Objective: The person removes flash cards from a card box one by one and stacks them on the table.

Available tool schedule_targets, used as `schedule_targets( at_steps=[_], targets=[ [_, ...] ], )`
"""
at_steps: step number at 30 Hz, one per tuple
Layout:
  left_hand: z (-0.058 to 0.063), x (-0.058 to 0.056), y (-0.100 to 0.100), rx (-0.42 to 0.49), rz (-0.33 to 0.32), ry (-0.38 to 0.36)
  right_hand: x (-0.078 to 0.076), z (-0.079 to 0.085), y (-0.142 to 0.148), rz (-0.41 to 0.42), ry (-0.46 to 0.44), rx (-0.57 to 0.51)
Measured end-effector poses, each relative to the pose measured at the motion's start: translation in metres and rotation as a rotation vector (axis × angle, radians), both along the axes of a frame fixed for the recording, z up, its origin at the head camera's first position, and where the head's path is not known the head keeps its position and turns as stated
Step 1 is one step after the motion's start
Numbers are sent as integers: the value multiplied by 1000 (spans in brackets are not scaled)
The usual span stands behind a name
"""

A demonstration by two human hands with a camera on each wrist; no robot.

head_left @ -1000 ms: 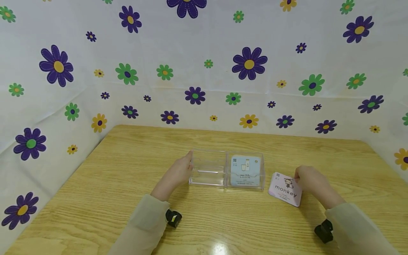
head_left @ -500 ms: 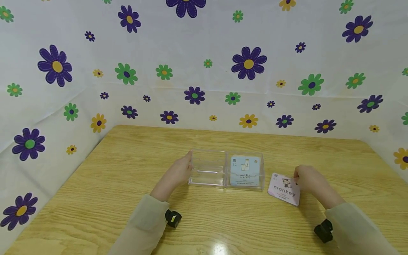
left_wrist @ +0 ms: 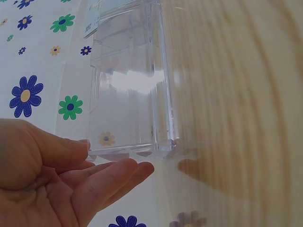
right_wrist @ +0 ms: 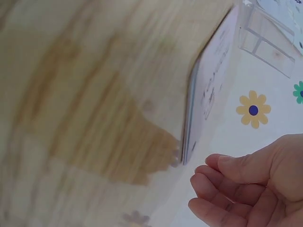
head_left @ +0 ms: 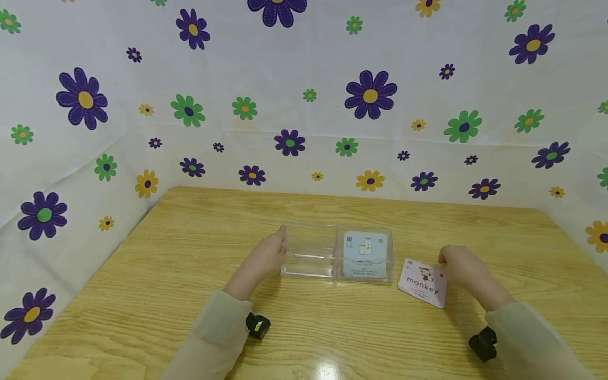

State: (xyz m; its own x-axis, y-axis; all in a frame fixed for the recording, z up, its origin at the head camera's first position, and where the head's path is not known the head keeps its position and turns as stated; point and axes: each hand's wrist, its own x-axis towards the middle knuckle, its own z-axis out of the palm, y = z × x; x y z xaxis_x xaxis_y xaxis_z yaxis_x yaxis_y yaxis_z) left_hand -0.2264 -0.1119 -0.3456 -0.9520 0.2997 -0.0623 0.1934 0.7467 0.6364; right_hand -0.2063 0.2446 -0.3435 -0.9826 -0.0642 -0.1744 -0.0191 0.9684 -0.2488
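A clear plastic box with two compartments lies on the table; its right compartment holds a blue card printed "milk". My left hand touches the box's left end. In the left wrist view its thumb tip is at the box's edge and its fairly straight fingers lie along the end wall. A small stack of square cards, topped by a pink "monkey" card, lies right of the box. Beside its right edge, my right hand has loosely curled fingers, with a gap to the stack in the right wrist view.
The wood-grain table reaches back to a white cloth with printed flowers, which also hangs at both sides. Black wrist cameras sit under both sleeves. The box's left compartment shows no card.
The monkey card stack has shifted slightly left, and its upper right corner now shows from beside my right hand. My left hand and the box stay in place.
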Motion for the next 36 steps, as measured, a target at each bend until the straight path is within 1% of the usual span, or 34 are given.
schedule_targets(
  at_steps=[4,8,11,14,24,28,33,36],
  targets=[
    [0,0,0,2,-6,8,1,5,-1,13,9,3],
    [0,0,1,-7,6,6,2,9,-2,28,40,-4],
    [0,-1,1,-16,14,9,2,11,-6,26,80,-24],
    [0,-2,1,-19,8,17,3,14,-12,18,118,-39],
    [0,-1,1,-12,5,14,4,24,-32,51,235,-85],
    [-1,-1,0,6,8,-9,2,26,-42,86,282,-115],
    [-2,-2,-1,-17,17,5,-2,29,-56,147,335,-134],
    [-2,-1,0,-12,8,15,-3,30,-62,179,344,-134]
  ],
)
